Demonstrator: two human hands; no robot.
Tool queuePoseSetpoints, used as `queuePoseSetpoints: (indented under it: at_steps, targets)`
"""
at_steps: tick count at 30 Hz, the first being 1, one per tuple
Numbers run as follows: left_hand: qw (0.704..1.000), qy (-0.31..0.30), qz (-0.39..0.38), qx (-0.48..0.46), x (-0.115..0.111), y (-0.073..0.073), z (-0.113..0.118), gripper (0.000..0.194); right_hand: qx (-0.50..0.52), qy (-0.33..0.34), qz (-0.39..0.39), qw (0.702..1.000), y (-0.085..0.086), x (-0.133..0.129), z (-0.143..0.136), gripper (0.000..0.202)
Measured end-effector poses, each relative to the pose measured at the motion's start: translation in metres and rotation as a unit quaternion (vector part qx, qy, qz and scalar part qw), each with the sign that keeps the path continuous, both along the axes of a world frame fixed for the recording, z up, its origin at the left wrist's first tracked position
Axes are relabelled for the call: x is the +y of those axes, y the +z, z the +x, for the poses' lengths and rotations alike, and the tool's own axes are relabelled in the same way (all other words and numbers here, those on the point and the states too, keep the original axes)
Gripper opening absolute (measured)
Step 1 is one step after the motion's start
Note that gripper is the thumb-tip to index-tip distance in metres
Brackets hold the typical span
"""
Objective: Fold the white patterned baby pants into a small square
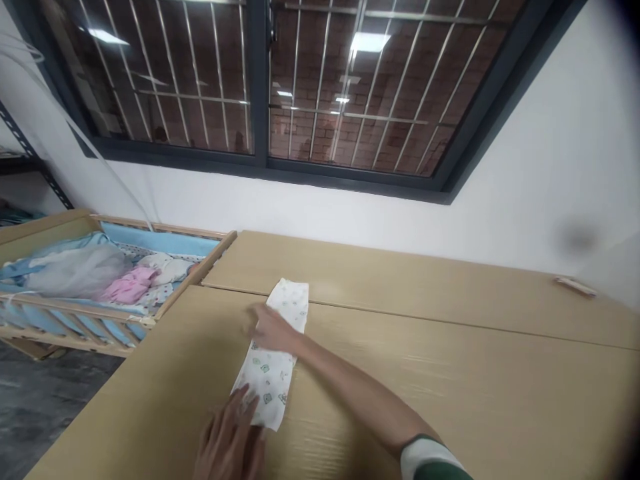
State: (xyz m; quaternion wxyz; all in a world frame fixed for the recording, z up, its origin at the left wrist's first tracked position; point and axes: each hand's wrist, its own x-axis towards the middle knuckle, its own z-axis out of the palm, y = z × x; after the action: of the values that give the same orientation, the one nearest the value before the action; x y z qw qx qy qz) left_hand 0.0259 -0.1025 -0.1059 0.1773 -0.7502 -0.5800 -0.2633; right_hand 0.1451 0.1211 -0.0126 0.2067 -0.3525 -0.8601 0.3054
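Observation:
A long, narrow white cloth (273,377) with small green prints lies on the tan table, running from near the bottom centre up across the seam. My left hand (230,437) rests at its lower left end, fingers apart, with fingertips on the fabric. Farther up, my right hand (273,328) reaches across the cloth from the right, over its left edge. The fingers of my right hand are smeared by motion, so whether they grip anything is not visible.
Left of the table (450,373) stands a wooden crib (75,310) with blue lining, a pink cloth (131,285) and white bedding. A small pale object (575,287) lies at the table's far right. Behind are a white wall and a barred window.

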Motion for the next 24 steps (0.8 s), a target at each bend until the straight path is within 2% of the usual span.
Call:
queuePoseSetpoints:
  at_steps: [1, 3, 5, 8, 11, 18, 21, 24]
  targets:
    - [1.000, -0.023, 0.004, 0.021, -0.002, -0.003, 0.005, 0.047, -0.025, 0.079, 0.017, 0.996, -0.002, -0.019, 0.001, 0.060]
    - [0.997, -0.042, 0.021, 0.055, -0.005, -0.010, 0.013, 0.049, -0.071, 0.185, 0.040, 0.979, -0.008, -0.050, 0.006, 0.070]
    - [0.995, -0.051, 0.040, 0.076, -0.006, -0.014, 0.019, 0.052, -0.105, 0.225, 0.053, 0.967, -0.013, -0.069, 0.015, 0.070]
    - [0.994, -0.059, 0.046, 0.085, -0.007, -0.014, 0.022, 0.056, -0.138, 0.215, 0.069, 0.964, -0.020, -0.070, 0.028, 0.065]
    - [0.995, -0.058, 0.038, 0.070, -0.006, -0.011, 0.022, 0.059, -0.165, 0.152, 0.082, 0.971, -0.027, -0.044, 0.037, 0.065]
    - [0.992, -0.054, 0.066, 0.090, 0.000, -0.017, 0.021, 0.056, -0.234, -0.026, 0.101, 0.967, -0.037, 0.046, 0.040, 0.073]
    - [0.989, -0.053, 0.080, 0.110, 0.001, -0.016, 0.021, 0.053, -0.243, -0.062, 0.122, 0.960, -0.040, 0.072, 0.043, 0.073]
    - [0.989, -0.058, 0.085, 0.109, 0.000, -0.009, 0.025, 0.049, -0.241, -0.059, 0.143, 0.958, -0.045, 0.086, 0.048, 0.072]
